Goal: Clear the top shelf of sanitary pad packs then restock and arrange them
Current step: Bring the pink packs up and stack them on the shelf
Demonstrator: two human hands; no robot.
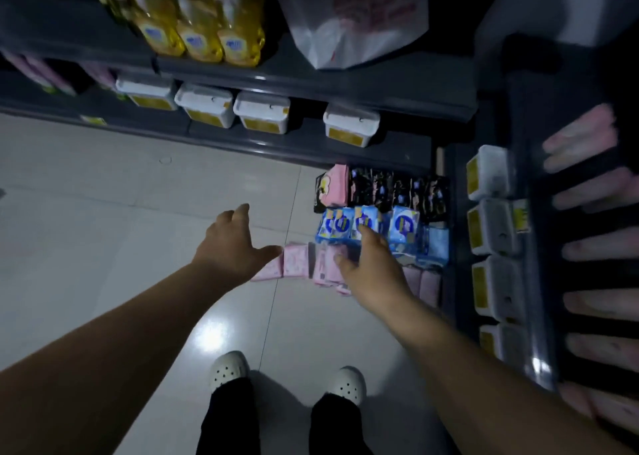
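**Both hands above packs stacked on floor**

Left hand (235,243) is spread and holds nothing. The pink packs (295,261) lie on the floor (103,212) just beside its thumb; contact cannot be determined. Right hand (371,271) has its fingers straight and loosely spread above the pink packs, fingertips reaching the blue packs (403,226). Black packs (397,188) lie just beyond those. Shelved pink packs (581,143) sit well right of the right hand.

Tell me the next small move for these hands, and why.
Probably close both hands on the row of pink packs on the floor and lift it. The left hand is by its left end, the right hand above it further right; both are open, holding nothing.
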